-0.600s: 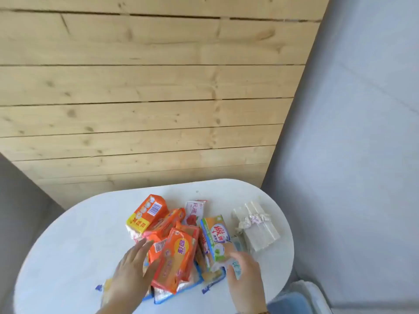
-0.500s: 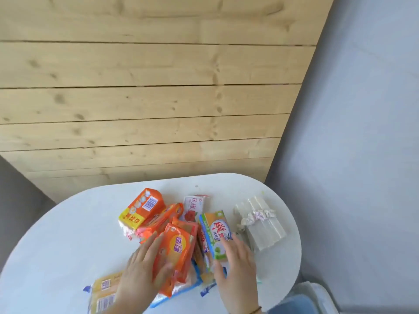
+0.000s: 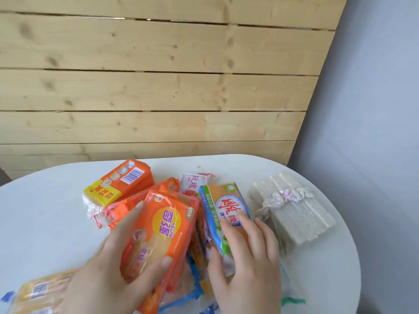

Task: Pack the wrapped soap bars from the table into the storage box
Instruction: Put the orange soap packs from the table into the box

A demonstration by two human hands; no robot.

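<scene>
The left hand (image 3: 108,264) is gripping the orange bar (image 3: 158,232) by its long sides; the right hand (image 3: 247,264) is closing on the green bar (image 3: 224,214) beside it, both atop the pile.

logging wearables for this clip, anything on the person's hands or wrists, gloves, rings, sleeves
Both the left hand and right hand are bare: no gloves, no rings visible, short unpainted nails. No sleeve reaches into view. The wrists are cut off at the bottom edge, so a wristband cannot be ruled out.
</scene>
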